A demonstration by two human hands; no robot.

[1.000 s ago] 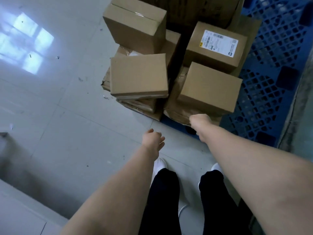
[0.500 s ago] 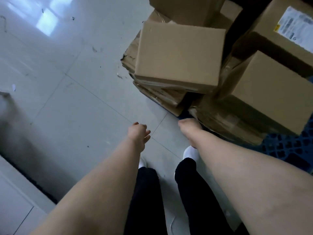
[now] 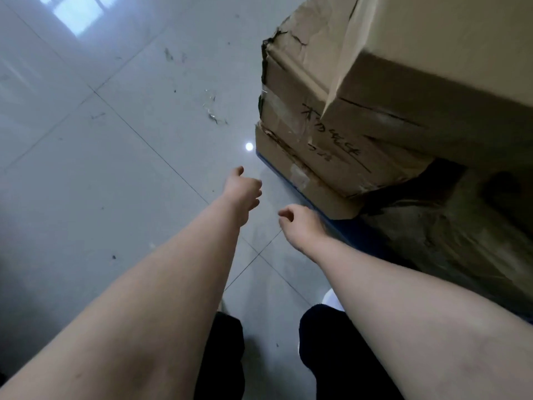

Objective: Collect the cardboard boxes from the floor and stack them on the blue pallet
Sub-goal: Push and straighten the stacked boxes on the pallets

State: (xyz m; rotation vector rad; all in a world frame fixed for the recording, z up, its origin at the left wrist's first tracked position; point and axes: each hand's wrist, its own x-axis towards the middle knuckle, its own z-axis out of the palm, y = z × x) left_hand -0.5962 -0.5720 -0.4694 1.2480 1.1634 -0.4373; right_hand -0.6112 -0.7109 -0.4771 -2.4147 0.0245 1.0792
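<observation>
Brown cardboard boxes are stacked at the right. A clean upper box [image 3: 450, 82] juts out over a torn, taped lower box [image 3: 302, 134] with black handwriting on its side. Only a thin strip of the blue pallet [image 3: 354, 235] shows under the stack. My left hand [image 3: 243, 193] hangs over the floor, left of the pallet edge, its fingers loosely curled and holding nothing. My right hand [image 3: 302, 226] hovers just beside the pallet edge, fingers curled and apart, also holding nothing. No loose box lies on the visible floor.
Glossy grey floor tiles [image 3: 115, 168] fill the left side, with small scraps and scuff marks [image 3: 213, 111] near the stack. My dark trouser legs [image 3: 331, 356] and a white shoe tip [image 3: 331, 298] are at the bottom, close to the pallet.
The view has swung left and dropped closer to the stack, so the boxes loom larger at the right. Both hands stay empty and have drifted nearer the pallet edge.
</observation>
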